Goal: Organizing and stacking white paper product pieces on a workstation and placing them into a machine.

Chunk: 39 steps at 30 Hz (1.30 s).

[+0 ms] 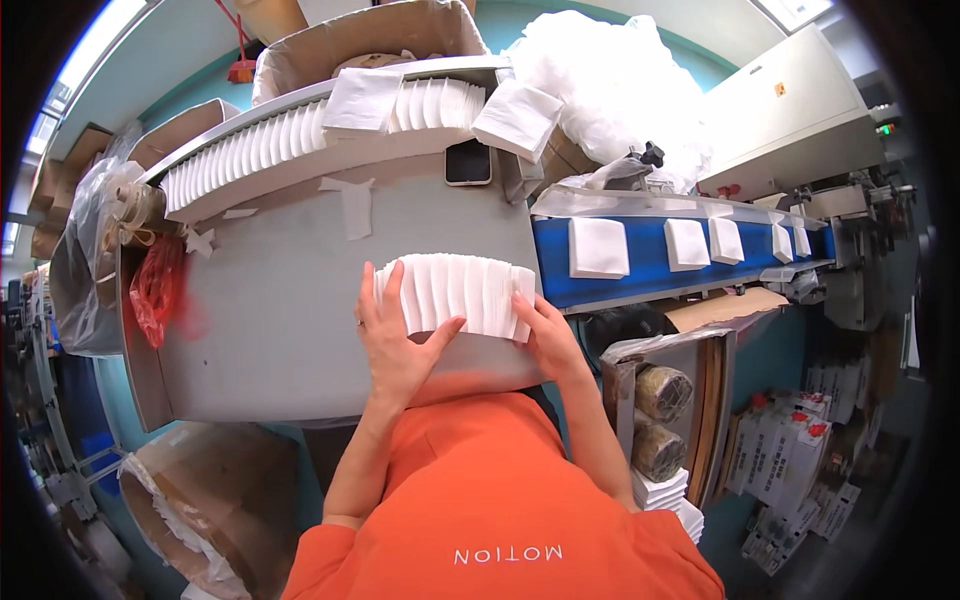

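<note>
A row of white folded napkins [460,290] stands on edge on the grey table [270,330], close to its near edge. My left hand [395,340] presses flat against the row's left end and front. At the right end, my right hand [545,335] squeezes the row from the other side. Both hands hold the stack between them. A blue conveyor belt [650,262] to the right carries several separate white napkin stacks [598,248].
A long curved row of white napkins [260,140] fills a tray at the table's far side, with a black phone [468,161] beside it. Cardboard boxes [370,40] stand behind. A red bag [158,285] hangs left. Tape rolls [662,392] sit lower right.
</note>
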Tool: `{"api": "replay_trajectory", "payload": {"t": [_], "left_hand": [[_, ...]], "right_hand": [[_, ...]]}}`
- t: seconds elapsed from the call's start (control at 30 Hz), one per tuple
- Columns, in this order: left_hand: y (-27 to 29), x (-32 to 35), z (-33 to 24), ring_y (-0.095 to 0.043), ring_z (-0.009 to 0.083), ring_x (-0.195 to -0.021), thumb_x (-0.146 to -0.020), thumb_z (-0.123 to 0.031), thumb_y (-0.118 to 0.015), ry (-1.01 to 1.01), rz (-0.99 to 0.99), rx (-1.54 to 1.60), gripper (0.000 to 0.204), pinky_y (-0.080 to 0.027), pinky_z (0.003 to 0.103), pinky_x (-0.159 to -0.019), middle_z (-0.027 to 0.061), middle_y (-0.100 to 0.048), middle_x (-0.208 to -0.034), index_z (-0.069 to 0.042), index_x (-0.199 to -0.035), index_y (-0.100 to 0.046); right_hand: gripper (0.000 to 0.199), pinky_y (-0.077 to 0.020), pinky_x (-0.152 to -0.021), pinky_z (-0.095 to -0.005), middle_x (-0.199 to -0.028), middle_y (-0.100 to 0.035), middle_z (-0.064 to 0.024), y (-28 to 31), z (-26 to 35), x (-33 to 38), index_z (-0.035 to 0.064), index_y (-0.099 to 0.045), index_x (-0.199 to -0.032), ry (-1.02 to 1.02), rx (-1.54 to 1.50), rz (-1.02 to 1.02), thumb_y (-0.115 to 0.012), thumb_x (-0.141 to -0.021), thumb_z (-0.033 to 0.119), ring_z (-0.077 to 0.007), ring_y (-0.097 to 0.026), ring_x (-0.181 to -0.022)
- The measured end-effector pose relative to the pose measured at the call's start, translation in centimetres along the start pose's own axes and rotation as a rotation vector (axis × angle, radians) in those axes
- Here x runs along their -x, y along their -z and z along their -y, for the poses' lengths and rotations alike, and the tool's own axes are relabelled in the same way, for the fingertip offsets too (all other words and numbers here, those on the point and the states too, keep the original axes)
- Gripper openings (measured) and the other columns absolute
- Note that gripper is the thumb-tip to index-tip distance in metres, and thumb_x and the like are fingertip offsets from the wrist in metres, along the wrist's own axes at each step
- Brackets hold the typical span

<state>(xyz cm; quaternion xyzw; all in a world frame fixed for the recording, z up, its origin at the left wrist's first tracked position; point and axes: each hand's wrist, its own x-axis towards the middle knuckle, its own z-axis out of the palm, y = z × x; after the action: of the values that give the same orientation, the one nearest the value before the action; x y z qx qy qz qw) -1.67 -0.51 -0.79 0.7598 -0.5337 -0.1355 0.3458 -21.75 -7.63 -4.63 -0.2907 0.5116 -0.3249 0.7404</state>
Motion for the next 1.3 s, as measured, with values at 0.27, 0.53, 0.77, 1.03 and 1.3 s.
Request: {"api": "replay_trajectory", "payload": {"t": [0.27, 0.53, 0.77, 1.03, 1.3], "left_hand": [[-0.5, 0.1, -0.2, -0.038, 0.0396, -0.130, -0.069, -0.041, -0.086, -0.035, 0.052, 0.059, 0.089, -0.036, 0.049, -0.105, 0.0208, -0.028, -0.150, -0.011, -0.142, -0.043], [-1.1, -0.1, -0.6, -0.041, 0.0404, -0.126, -0.069, -0.042, -0.085, -0.067, -0.028, 0.013, 0.087, -0.039, 0.049, -0.100, 0.0229, -0.030, -0.149, -0.011, -0.140, -0.045], [-1.5, -0.1, -0.9, -0.042, 0.0404, -0.126, -0.069, -0.041, -0.085, -0.084, 0.034, 0.056, 0.085, -0.040, 0.050, -0.100, 0.0240, -0.031, -0.149, -0.011, -0.139, -0.047], [-2.1, -0.1, -1.8, -0.037, 0.0431, -0.130, -0.069, -0.048, -0.082, -0.064, -0.005, -0.089, 0.087, -0.041, 0.054, -0.098, 0.0236, -0.024, -0.152, -0.012, -0.140, -0.047], [-2.9, -0.1, -1.5, -0.035, 0.0432, -0.133, -0.071, -0.039, -0.082, -0.110, 0.076, 0.068, 0.080, -0.042, 0.054, -0.095, 0.0232, -0.026, -0.151, -0.013, -0.138, -0.048]], "right_hand": [[0.043, -0.0532, -0.073, -0.0247, -0.104, -0.065, -0.0075, 1.9, 0.3, -0.7, -0.0002, -0.056, -0.120, 0.062, -0.021, -0.175, -0.060, -0.097, 0.036, -0.0155, -0.064, -0.090], [0.035, -0.0506, -0.077, -0.0266, -0.109, -0.065, -0.0055, 0.6, 0.5, 0.2, 0.0028, -0.059, -0.122, -0.141, -0.076, 0.071, -0.061, -0.097, 0.027, -0.0131, -0.063, -0.092], [0.044, -0.0524, -0.080, -0.0257, -0.107, -0.064, -0.0116, 1.1, 0.8, -0.7, -0.0057, -0.053, -0.121, 0.045, 0.075, -0.130, -0.056, -0.100, 0.032, -0.0159, -0.064, -0.094], [0.039, -0.0506, -0.069, -0.0269, -0.102, -0.065, -0.0072, -0.1, 0.4, 0.3, 0.0013, -0.057, -0.122, -0.123, 0.011, 0.107, -0.063, -0.096, 0.030, -0.0146, -0.063, -0.089], [0.053, -0.0515, -0.079, -0.0274, -0.111, -0.063, -0.0132, -0.1, -0.1, -1.2, -0.0047, -0.052, -0.122, 0.156, 0.262, -0.127, -0.060, -0.097, 0.041, -0.0179, -0.063, -0.095]]}}
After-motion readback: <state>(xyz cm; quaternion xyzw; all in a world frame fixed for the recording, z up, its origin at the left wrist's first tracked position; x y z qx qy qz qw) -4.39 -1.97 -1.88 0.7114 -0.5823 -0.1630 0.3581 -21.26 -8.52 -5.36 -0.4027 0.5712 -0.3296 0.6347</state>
